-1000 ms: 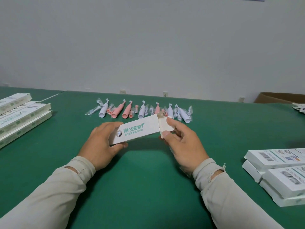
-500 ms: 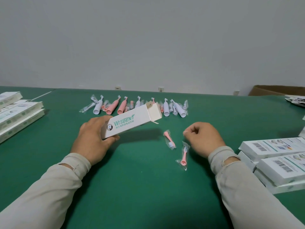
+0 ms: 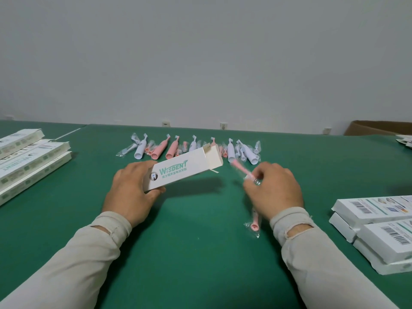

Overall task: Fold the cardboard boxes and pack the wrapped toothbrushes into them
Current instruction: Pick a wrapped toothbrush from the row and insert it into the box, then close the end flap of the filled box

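Note:
My left hand (image 3: 131,190) grips the near end of a white Wisdent cardboard box (image 3: 178,170), which is tilted above the green table with its open flap end pointing right. My right hand (image 3: 274,190) pinches a pink wrapped brush head (image 3: 242,170), blurred, just right of the box opening. A second pink wrapped brush head (image 3: 254,224) lies on the table beside my right wrist. A row of pink and white wrapped toothbrushes (image 3: 191,148) lies further back.
Flat unfolded boxes (image 3: 29,161) are stacked at the left. Packed white boxes with barcodes (image 3: 379,224) are piled at the right. A brown carton (image 3: 379,128) stands at the far right edge, against the grey wall behind the table (image 3: 200,253).
My right hand let go of the box flap, dropped to the table where two pink brush heads lay, and has lifted one toward the box opening. The box stays in my left hand.

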